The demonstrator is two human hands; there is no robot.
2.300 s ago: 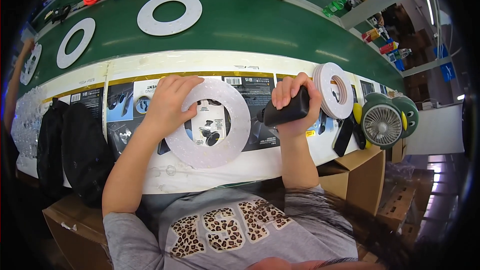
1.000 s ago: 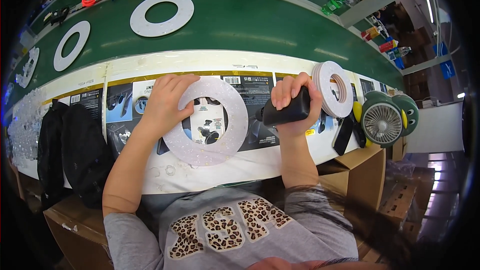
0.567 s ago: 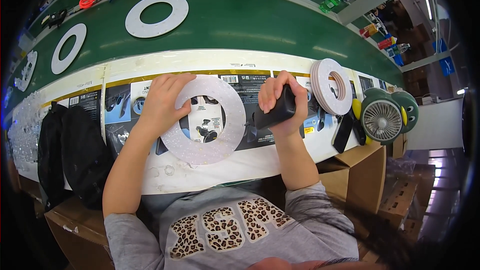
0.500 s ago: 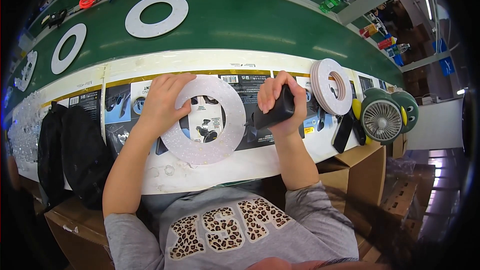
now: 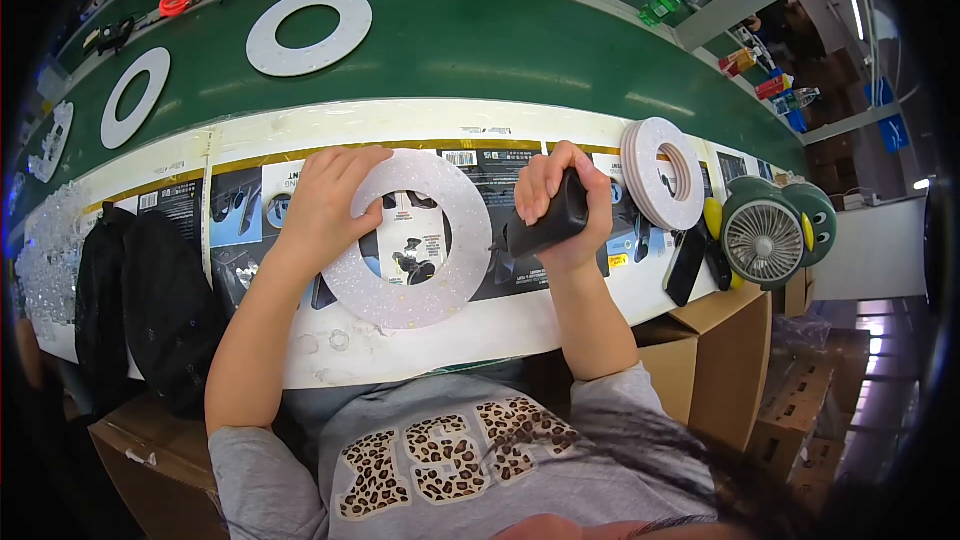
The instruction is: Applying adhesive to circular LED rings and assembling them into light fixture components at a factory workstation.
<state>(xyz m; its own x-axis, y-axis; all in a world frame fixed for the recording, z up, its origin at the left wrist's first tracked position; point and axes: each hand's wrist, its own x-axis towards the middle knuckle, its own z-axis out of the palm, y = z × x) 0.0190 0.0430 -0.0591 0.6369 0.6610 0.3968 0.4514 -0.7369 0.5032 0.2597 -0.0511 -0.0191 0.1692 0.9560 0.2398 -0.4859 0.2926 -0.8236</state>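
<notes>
A flat white ring (image 5: 462, 210) with a speckled surface lies on the printed sheets in front of me. My left hand (image 5: 335, 200) grips its upper left side, the thumb at the inner hole and the fingers along the outer edge. In my right hand (image 5: 570, 202) is a black handheld tool (image 5: 548, 223), wrapped by the fingers. The tool's narrow tip points left, close to the ring's right edge; whether it touches cannot be told. A stack of similar white rings (image 5: 668, 175) stands to the right of my right hand.
A green fan (image 5: 765, 240) and a black object (image 5: 686, 265) sit at the right. Black cloth (image 5: 150, 310) and clear plastic pieces (image 5: 52, 260) are at left. Further rings (image 5: 350, 25) lie on the green belt (image 5: 480, 40). Cardboard boxes (image 5: 725, 360) stand below the table's edge.
The rings on the green belt have shifted slightly left. Dark hair strands now hang across my shirt. A person's arm has appeared at the far top right. Both my hands stay in place.
</notes>
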